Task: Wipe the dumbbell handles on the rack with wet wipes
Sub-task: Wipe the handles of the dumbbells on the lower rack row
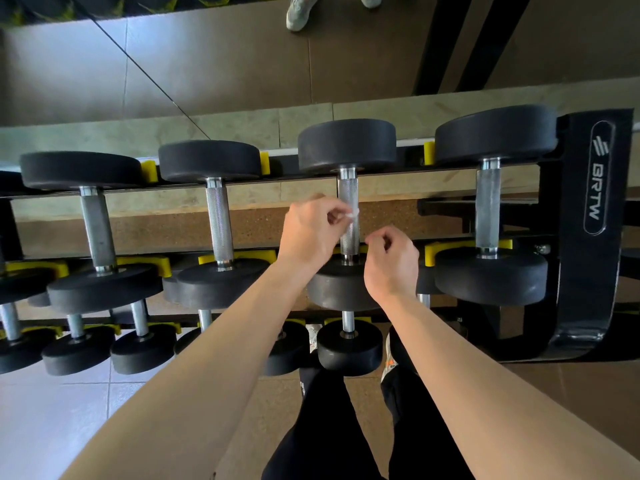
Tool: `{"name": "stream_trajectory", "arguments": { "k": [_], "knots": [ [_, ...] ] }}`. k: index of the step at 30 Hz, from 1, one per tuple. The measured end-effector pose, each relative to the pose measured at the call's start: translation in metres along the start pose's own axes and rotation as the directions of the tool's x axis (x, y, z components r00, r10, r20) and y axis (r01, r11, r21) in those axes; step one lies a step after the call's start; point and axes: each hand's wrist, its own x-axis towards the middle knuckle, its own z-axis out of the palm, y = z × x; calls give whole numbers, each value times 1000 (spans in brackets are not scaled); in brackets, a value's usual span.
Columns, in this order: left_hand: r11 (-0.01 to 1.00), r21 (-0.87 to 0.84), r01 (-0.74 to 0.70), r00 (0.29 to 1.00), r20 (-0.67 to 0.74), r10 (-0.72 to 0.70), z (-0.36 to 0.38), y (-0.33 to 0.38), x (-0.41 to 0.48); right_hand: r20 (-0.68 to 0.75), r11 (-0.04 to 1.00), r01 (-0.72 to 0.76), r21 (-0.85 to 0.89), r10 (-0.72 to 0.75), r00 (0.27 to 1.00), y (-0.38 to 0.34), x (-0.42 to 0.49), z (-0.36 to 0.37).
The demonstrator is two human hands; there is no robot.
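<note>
Only a white scrap of the wipe (354, 213) shows past the pinching fingers of the left hand (311, 233), which covers part of the centre handle (348, 195). Whether the curled right hand (393, 261) holds anything cannot be told. Both forearms hide parts of the bottom-row dumbbells (289, 348). The top edge cuts a bystander off at the shoes (299, 10).

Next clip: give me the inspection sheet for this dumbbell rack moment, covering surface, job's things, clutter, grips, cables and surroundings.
Surface: black rack, tiers fitted with yellow cradles.
Job's things: four dumbbells on the top tier; small white wipe at the knurled handle of the third from the left.
Clutter: nothing seen.
Grips: left hand pinches the wipe at that handle; right hand curled beside its lower end, contents unclear.
Cables: nothing seen.
Surroundings: tiled floor; pale shoes at the top edge.
</note>
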Motion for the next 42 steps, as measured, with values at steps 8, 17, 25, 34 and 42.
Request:
{"name": "stream_trajectory", "arguments": {
  "k": [8,17,25,34,42],
  "knots": [
    [997,-54,56,996,-63,-59,8,5,-3,6,1000,3,-22,-3,1000,1,1,1],
    [969,31,247,966,77,-248,3,-1,-24,11,999,32,12,-32,999,2,0,1],
    [891,-264,369,927,28,-375,-2,24,-37,137,963,269,6,-267,954,-4,-5,-12],
    [757,-534,377,891,-15,-454,11,33,-36,223,956,275,103,-291,930,-17,33,-27],
    [684,-583,438,699,-257,-667,32,35,-36,-9,814,561,-149,-568,823,-28,57,5]
  ]
}}
